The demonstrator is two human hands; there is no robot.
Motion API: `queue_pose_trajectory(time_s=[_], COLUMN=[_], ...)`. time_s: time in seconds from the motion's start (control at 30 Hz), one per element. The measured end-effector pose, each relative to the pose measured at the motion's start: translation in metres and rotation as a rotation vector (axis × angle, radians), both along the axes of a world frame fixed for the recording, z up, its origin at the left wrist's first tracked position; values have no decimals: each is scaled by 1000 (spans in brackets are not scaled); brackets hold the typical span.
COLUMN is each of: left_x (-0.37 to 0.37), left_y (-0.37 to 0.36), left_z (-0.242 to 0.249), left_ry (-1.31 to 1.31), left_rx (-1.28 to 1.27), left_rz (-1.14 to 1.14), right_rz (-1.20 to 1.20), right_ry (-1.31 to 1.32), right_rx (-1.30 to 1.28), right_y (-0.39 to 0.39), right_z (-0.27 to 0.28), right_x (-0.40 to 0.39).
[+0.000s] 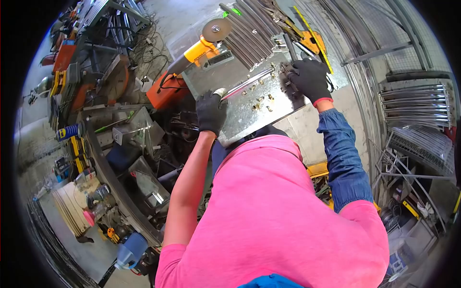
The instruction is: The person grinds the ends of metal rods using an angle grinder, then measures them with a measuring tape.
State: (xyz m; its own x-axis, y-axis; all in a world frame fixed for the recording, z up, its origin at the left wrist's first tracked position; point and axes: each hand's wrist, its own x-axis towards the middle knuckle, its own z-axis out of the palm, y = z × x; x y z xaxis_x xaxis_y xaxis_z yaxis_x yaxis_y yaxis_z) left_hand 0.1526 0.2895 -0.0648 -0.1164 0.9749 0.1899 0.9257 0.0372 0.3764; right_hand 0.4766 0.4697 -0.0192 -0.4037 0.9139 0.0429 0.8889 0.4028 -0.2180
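Observation:
A long thin metal rod (247, 82) lies slantwise over the front of the metal work table (245, 115). My left hand (211, 112), in a dark glove, is closed around its near-left end, by a whitish piece. At the rod's far end stands a dark metal clamp or vise (289, 82). My right hand (311, 79), also gloved, rests on the right side of that dark piece with its fingers curled; the exact grip is hidden. Several small brassy metal bits (261, 102) are scattered on the table just in front of the rod.
An orange angle grinder (196, 52) lies at the table's back left, its disc (216, 30) upward. Dark metal bars (245, 36) lie side by side behind the rod. A yellow ruler (314, 41) is at the right, beside an orange tool (312, 42). A red box (165, 91) stands left.

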Motion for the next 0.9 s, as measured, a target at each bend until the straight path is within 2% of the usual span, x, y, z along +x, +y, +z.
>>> queue_pose_trajectory(time_s=[0.1,0.17,0.33,0.37,0.43,0.63,0.77,0.9], left_x=[5,4,9,10,8,7,2,14], left_y=[5,9,12,11,13,22,23,15], left_z=[-5,-7,21,20,19,16,18,22], left_ry=[34,54,48,43,190,195,127,248], left_rx=[39,35,61,59,-132,-222,-180,-169], left_rz=[-1,2,-122,-120,-39,-11,-41,-16], right_rz=[-29,1,-45,-44,-58,-64,-73,-92], right_ry=[-133,-149,-150,-155,-207,-203,-234,-202], right_rx=[-130,-120,-154,-155,-188,-179,-209,-188], right_y=[0,3,6,6,10,8,11,11], right_z=[5,0,-8,-9,-9,-6,-4,-4], right_x=[-10,-11,-16,-17,-21,-23,-25,-22])
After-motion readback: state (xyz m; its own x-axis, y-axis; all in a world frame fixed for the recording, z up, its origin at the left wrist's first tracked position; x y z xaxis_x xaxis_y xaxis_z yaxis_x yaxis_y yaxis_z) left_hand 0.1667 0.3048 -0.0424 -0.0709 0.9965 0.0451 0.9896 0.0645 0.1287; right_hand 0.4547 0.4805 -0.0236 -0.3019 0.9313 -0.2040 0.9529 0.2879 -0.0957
